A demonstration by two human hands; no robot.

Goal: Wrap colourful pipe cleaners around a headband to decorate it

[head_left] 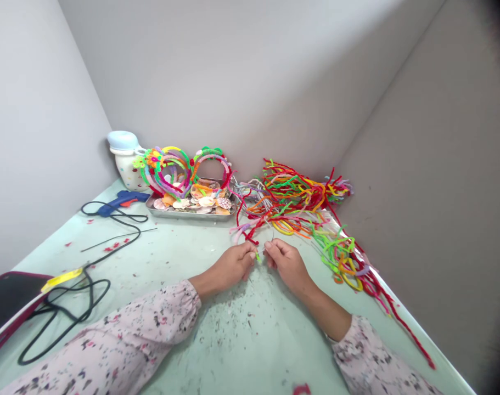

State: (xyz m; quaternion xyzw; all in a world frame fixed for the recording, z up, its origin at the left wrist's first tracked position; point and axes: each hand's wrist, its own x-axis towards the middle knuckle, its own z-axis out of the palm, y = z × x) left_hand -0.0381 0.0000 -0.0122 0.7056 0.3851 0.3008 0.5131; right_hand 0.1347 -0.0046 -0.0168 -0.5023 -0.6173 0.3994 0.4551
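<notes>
Bench [179, 247]: pale green surface, grey walls [217, 77] around it. Far left corner: lidded cup [127, 170], upright, white with coloured spots, light blue lid. In front of it, blue glue gun [110, 205] lying flat, red trigger. Black cable [24, 362] loops beside the gun and on toward the near left; yellow tag [61, 280] on it. Left edge: dark flat object [15, 296], red rim, cut off by the view. Right of the gun: metal tray [192, 216] holding seashells [206, 202]; fuzzy multicoloured hoops [212, 152] stand upright at the tray, flowers on the left group.
</notes>
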